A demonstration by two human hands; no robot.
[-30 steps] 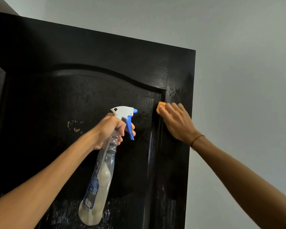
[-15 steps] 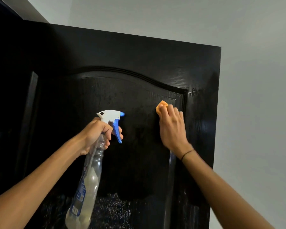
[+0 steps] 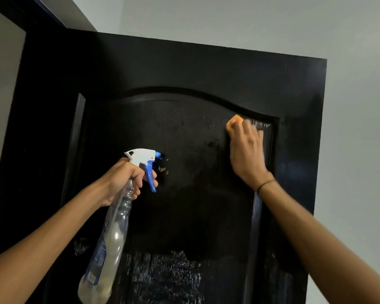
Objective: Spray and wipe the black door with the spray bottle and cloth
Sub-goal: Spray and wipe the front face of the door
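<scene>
A: Door noted. A tall black wooden door with an arched raised panel (image 3: 184,69) fills most of the view, seen from below; a pale grey wall (image 3: 358,106) is seen to its right.

B: Left hand?

A: The left hand (image 3: 121,181) is wrapped round the neck of a clear plastic spray bottle with a white head and blue trigger (image 3: 116,218). One finger is laid across the trigger. The bottle is held tilted, base down towards the lower left, nozzle pointed at the panel, just short of it. Pale liquid is seen in the lower part.

B: Right hand?

A: The right hand (image 3: 246,150) is pressed against the upper right corner of the arched panel, fingers curled over a small orange cloth pad (image 3: 234,123). Only the cloth's upper left edge is visible past the fingertips. The fingers are blurred. A thin dark band (image 3: 264,185) is worn at that wrist.

B: Surface?

A: Speckled wet droplets (image 3: 167,277) are recorded low on the panel. Small pale chips (image 3: 162,168) are seen just right of the nozzle.
</scene>
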